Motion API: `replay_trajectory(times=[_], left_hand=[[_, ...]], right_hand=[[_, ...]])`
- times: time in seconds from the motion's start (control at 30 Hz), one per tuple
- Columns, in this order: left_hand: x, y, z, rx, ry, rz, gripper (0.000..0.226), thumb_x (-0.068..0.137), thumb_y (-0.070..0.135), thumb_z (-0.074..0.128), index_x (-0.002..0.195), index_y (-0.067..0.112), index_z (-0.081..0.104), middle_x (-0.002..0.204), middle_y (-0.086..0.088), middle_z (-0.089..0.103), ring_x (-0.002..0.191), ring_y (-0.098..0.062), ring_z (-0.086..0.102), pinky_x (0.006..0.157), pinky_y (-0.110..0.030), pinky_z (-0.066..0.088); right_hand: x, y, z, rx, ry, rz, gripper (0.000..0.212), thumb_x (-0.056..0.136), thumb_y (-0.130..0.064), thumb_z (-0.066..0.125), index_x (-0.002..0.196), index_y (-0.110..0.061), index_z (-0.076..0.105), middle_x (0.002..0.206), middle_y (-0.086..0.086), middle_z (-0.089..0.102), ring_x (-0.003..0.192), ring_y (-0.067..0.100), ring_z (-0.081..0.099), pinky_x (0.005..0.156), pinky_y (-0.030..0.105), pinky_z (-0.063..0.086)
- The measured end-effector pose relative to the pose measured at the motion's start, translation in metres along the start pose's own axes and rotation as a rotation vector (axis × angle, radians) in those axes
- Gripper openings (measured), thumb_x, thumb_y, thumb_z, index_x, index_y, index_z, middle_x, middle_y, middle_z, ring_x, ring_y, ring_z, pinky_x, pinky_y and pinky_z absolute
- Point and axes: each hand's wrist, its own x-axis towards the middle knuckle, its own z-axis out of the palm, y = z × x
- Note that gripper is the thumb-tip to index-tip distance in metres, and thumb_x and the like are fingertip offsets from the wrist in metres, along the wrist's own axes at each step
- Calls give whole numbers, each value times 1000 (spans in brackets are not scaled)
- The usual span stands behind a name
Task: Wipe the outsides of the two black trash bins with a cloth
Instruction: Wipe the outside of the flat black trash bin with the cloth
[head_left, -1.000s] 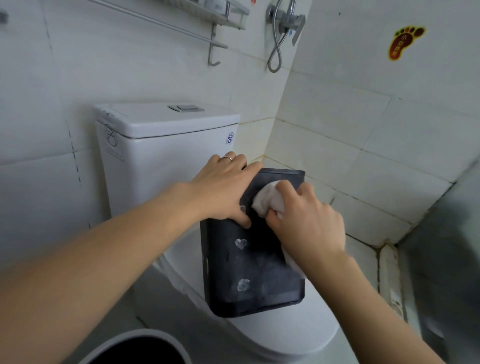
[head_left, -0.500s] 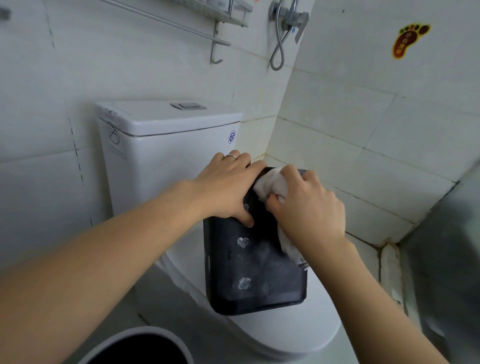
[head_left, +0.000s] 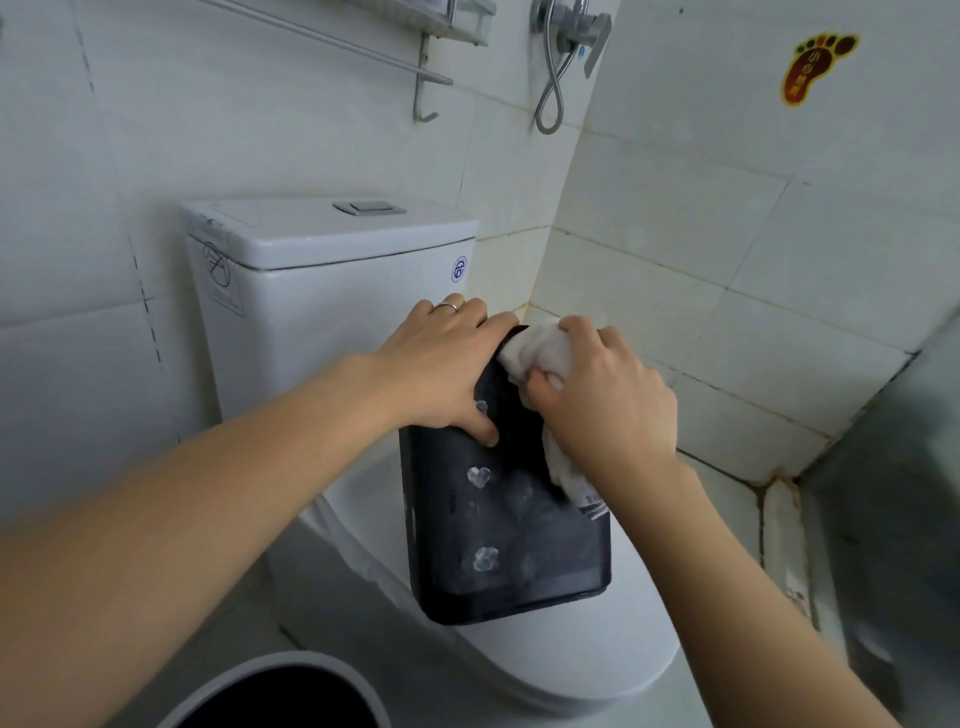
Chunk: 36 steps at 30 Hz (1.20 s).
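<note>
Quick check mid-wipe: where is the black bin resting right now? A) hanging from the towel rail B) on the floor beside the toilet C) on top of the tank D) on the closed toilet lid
D: the black bin stands on the closed toilet lid, steadied by the left hand while the right hand holds the cloth at its upper edge.

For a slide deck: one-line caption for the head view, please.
Left hand steadies a black bin on the toilet lid while right hand wipes it with a white cloth.

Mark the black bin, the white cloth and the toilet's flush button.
black rectangular plastic trash bin (head_left: 519, 525): head view, dusty side panel.
white crumpled cloth (head_left: 537, 351): head view, bunched top.
silver flush button (head_left: 370, 208): head view, top face.
</note>
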Motion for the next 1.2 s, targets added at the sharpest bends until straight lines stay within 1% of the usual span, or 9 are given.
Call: replay_trajectory(times=[0.17,0.3,0.43,0.53,0.6,0.73,0.87,1.07,1.2], left_hand=[[2,-1,2,2,-9,3,111,48,72,79,138,26,34,114,2,45,111,-23,41,89,-35,33],[2,-1,1,-3,-10,-2,110,49,71,79,138,26,34,112,2,43,110,-23,41,85,-34,30],[0,0,0,8,-7,-5,107,50,72,79,136,25,36,110,3,43,111,-23,41,88,-36,33],[0,0,0,7,-9,-9,105,51,72,79,135,25,37,106,4,39,110,-23,41,89,-36,33],[0,0,1,9,-7,-5,106,50,72,79,135,25,37,111,3,44,110,-23,42,89,-36,34],[2,-2,2,-3,-14,-10,106,48,72,79,134,25,38,112,2,45,109,-23,42,86,-35,33],[2,0,1,-2,-8,-1,104,48,71,79,131,24,39,109,3,44,106,-23,42,83,-35,32],[-1,1,-2,8,-7,0,102,51,72,79,133,25,38,104,5,37,109,-23,41,86,-35,31],[0,2,1,13,6,13,105,49,72,79,133,25,39,111,3,44,109,-23,42,86,-36,32]], right_hand=[[-36,12,6,-36,-47,-51,45,89,-49,50,131,-35,45,110,-5,53,85,34,62,60,32,38],[-24,12,3,25,-73,-26,46,89,-48,50,130,-29,43,113,-3,54,93,35,61,65,35,40],[8,6,1,52,-15,-6,38,86,-45,51,119,-25,50,106,0,53,88,37,60,63,34,35],[12,3,2,51,11,-13,38,87,-44,51,119,-23,51,105,2,54,87,38,60,63,34,35],[3,4,3,15,29,-28,39,88,-44,51,120,-23,50,106,1,54,86,39,61,62,34,35],[-26,8,6,-127,-43,-114,41,90,-48,49,125,-27,49,110,-2,52,83,33,63,58,32,35],[-23,9,-3,-100,-82,-100,37,90,-46,48,122,-28,49,109,-2,52,86,32,62,60,32,36],[13,-2,-5,-58,10,-37,37,91,-41,48,121,-18,50,107,4,52,84,38,60,60,34,30],[-8,3,0,-101,51,-37,41,91,-45,50,125,-21,49,111,2,53,82,39,63,58,33,31]])
